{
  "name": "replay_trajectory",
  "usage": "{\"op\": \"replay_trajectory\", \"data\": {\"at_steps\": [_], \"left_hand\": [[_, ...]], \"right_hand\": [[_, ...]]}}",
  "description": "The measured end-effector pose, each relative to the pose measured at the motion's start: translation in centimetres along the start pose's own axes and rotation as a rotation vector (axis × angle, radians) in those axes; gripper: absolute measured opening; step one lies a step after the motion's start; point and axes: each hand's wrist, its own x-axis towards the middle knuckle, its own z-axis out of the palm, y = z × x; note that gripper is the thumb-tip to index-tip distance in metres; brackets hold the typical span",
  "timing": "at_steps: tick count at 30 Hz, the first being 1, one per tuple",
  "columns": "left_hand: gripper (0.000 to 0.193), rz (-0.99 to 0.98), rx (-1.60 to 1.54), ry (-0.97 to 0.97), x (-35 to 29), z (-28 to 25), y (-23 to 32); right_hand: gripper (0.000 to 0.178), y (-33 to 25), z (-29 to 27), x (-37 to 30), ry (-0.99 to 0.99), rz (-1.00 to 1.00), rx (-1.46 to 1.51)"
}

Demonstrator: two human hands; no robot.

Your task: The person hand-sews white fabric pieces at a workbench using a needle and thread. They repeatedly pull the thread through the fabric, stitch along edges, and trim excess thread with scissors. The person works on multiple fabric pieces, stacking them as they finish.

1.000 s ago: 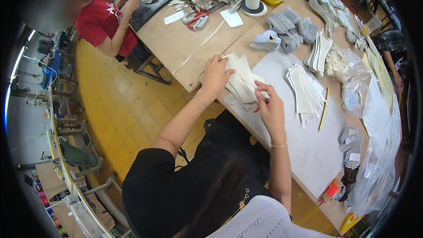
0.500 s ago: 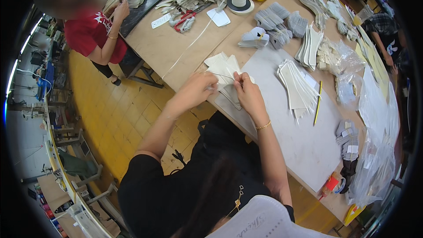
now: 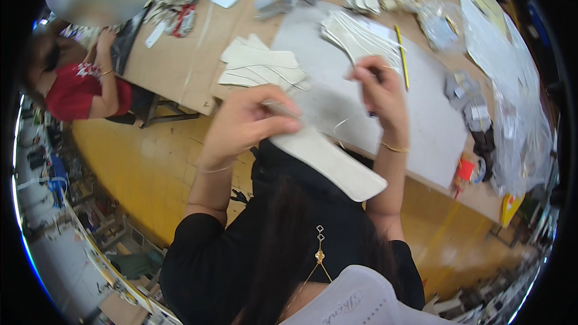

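Observation:
My left hand (image 3: 247, 126) is closed, with thumb and fingers pinching one end of a long cream fabric piece (image 3: 337, 165). The piece slants down to the right over my lap, off the table's near edge. My right hand (image 3: 385, 96) is raised above the grey-white sheet, its fingers closed round a small dark tool (image 3: 377, 73); motion blur hides its exact kind. A stack of similar cream pieces (image 3: 256, 63) with loose threads lies just beyond my left hand. Beyond my right hand is a fanned bunch of cream pieces (image 3: 340, 31).
A yellow pencil (image 3: 402, 60) lies right of the fan. Grey bundles (image 3: 274, 1) and clear plastic bags (image 3: 439, 27) are further off. A tape roll (image 3: 478, 170) sits near the right edge. At the left, a co-worker in a red shirt (image 3: 90, 87) works at the same table.
Both hands were together at the stack; now they are apart. My left hand has brought a cream piece toward me, and my right has moved right with the dark tool. The view has shifted too.

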Motion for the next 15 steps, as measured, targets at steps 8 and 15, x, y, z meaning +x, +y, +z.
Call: {"op": "replay_trajectory", "data": {"at_steps": [8,15], "left_hand": [[0.049,0.231,0.946,0.069,7.2,7.0,-11.7],[0.039,0.579,1.076,0.021,5.1,5.7,-14.8]], "right_hand": [[0.015,-14.8,-16.3,-29.8,1.046,-0.412,-0.487],[0.008,-13.7,-12.0,-24.9,1.067,-0.431,-0.743]]}}
